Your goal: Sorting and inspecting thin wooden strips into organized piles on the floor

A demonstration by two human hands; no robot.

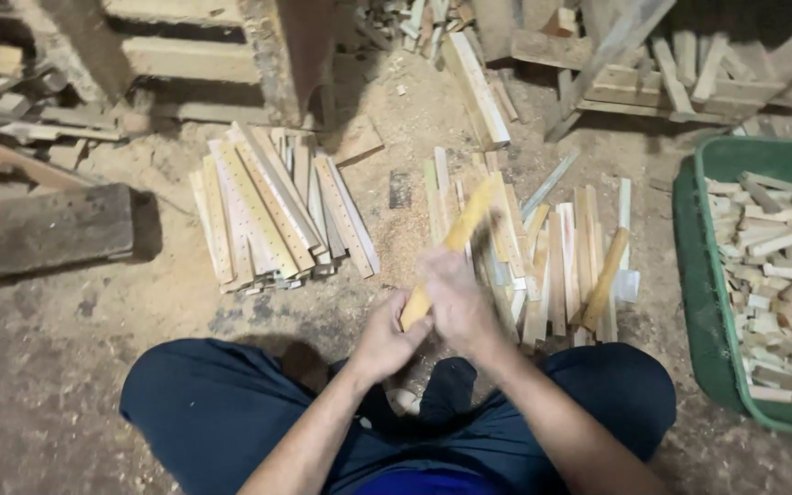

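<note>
- We are squatting on a sawdust floor (66, 367), knees spread, both hands working between them.
- Our left hand (387, 341) is closing around the near end of a yellowish wooden stick (446, 252), gripping it so it is slanting up and away to the right, probably to keep its length clear for the other hand.
- Our right hand (456, 298) is lying over the stick's middle, motion-blurred; we cannot tell whether it is gripping or only sliding along the wood.
- Just beyond the hands, a loose pile of short slats (561, 257) is lying within easy reach, with another yellowish stick (607, 275) resting on its right side.
- To the left, a neater stack of drilled strips (272, 211) is fanning out, kept apart from the loose pile, seemingly as a sorted lot.
- At the far right, a green tub (703, 302) is holding small wood offcuts.
- A dark beam (43, 229) is lying at the left, and rough pallet timber (653, 82) is crowding the far side.
</note>
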